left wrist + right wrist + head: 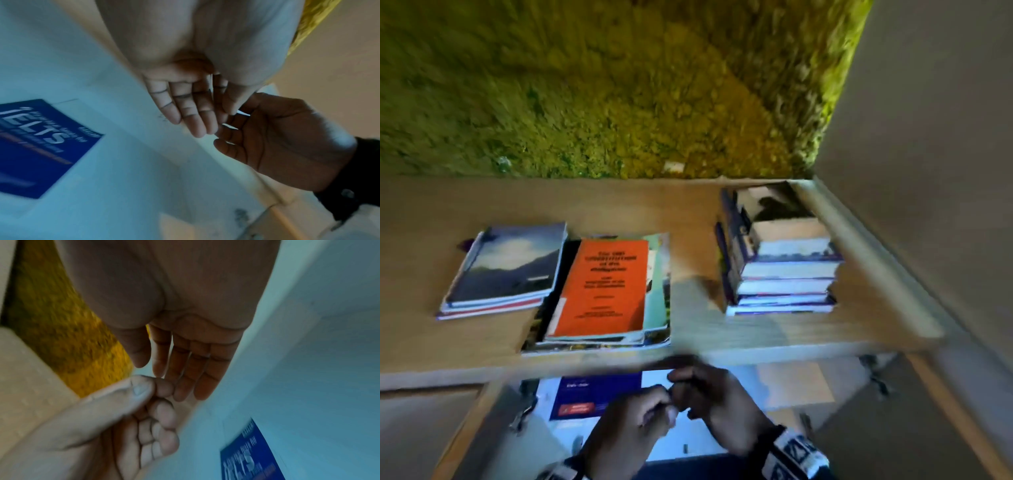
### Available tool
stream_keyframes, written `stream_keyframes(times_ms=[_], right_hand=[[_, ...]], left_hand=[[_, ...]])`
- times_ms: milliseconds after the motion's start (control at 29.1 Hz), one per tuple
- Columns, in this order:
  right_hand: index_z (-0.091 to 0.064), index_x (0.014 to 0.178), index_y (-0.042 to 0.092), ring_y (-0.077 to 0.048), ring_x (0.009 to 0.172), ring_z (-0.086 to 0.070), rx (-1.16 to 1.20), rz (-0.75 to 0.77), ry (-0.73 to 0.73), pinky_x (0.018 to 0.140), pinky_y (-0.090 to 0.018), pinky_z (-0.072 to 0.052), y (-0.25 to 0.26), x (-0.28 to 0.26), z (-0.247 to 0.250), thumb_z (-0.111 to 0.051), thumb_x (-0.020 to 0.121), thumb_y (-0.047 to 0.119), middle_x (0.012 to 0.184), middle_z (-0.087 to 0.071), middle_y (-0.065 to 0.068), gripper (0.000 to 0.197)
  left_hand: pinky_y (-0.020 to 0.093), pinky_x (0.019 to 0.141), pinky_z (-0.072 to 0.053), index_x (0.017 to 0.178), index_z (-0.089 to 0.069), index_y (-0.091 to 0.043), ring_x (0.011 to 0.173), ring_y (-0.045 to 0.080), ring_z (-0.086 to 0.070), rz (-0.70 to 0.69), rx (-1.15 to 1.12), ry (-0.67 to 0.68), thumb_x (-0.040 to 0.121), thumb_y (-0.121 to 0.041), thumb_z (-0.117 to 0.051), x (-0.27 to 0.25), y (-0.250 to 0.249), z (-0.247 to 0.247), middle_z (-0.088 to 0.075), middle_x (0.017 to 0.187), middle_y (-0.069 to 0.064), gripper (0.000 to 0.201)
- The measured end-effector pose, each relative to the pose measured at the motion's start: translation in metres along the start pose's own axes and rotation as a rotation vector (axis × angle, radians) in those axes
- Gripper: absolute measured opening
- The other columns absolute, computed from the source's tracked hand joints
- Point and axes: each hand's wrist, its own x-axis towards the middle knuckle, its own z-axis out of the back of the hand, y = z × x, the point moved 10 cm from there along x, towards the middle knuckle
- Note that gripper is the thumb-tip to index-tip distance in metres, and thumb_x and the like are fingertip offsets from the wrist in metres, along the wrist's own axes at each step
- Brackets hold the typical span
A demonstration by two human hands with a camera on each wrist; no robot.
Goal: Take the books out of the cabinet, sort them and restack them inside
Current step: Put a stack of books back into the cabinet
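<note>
Three book piles lie on the wooden cabinet top (424,219): a thin pile with a mountain cover (506,267) at left, a pile topped by an orange book (602,287) in the middle, and a taller stack of thick books (784,270) at right. Inside the cabinet, below the top's front edge, a white book with a blue IELTS panel (595,394) (37,146) (252,459) lies flat. My left hand (640,414) (185,113) (144,410) and right hand (709,390) (267,138) (185,366) meet fingertip to fingertip above it. Both are loosely curled and hold nothing.
A green mossy wall (585,85) rises behind the cabinet, and a plain beige wall (928,171) closes the right side. The cabinet doors stand open to either side, with metal hinges (873,370) showing. The whole picture is blurred by motion.
</note>
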Motion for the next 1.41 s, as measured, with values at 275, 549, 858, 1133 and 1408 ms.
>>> stream_keyframes(times_ms=[275,549,858,1133,1408], right_hand=[[-0.067,0.087,0.006,-0.013,0.060,-0.057,0.207,0.128,-0.692,0.052,-0.024,-0.044,0.153,-0.041,0.264,-0.059,0.097,0.030,0.078,-0.067,-0.014,0.027],[-0.060,0.129,0.026,-0.026,0.112,-0.054,0.402,-0.437,-0.650,0.092,-0.040,-0.039,0.042,0.023,0.309,-0.049,0.097,0.058,0.125,-0.061,-0.002,0.046],[-0.073,0.107,0.031,-0.034,0.100,-0.070,0.474,-0.638,-0.609,0.082,-0.043,-0.052,0.006,0.046,0.300,-0.053,0.082,0.078,0.114,-0.076,-0.005,0.057],[-0.073,0.121,0.030,-0.031,0.098,-0.074,0.554,-0.579,-0.526,0.089,-0.039,-0.055,0.004,0.028,0.263,-0.056,0.075,0.084,0.119,-0.074,-0.011,0.073],[-0.071,0.104,0.020,-0.026,0.096,-0.071,0.615,-0.452,-0.635,0.091,-0.044,-0.056,-0.012,-0.044,0.216,-0.069,0.023,0.096,0.106,-0.074,-0.004,0.112]], left_hand=[[0.033,0.086,-0.051,0.100,-0.062,-0.033,0.093,0.008,-0.064,0.128,-0.500,-0.052,0.100,-0.042,-0.055,0.086,-0.176,0.035,-0.066,0.102,-0.010,0.011],[0.037,0.114,-0.029,0.150,-0.037,-0.016,0.138,0.021,-0.040,0.260,-0.548,0.028,0.104,-0.050,-0.032,0.156,-0.201,0.028,-0.049,0.145,0.000,0.057],[0.005,0.074,-0.039,0.135,-0.050,-0.025,0.090,-0.005,-0.053,0.224,-0.567,0.121,0.104,-0.047,-0.038,0.203,-0.182,0.008,-0.058,0.112,-0.016,0.040],[0.003,0.052,-0.044,0.081,-0.052,-0.028,0.051,-0.014,-0.059,0.243,-0.570,0.084,0.103,-0.043,-0.043,0.179,-0.175,0.010,-0.065,0.069,-0.013,0.029],[0.040,0.097,-0.045,0.098,-0.067,-0.020,0.092,0.016,-0.065,0.189,-0.521,0.000,0.074,-0.087,-0.049,0.080,-0.155,-0.013,-0.070,0.094,-0.001,0.074]])
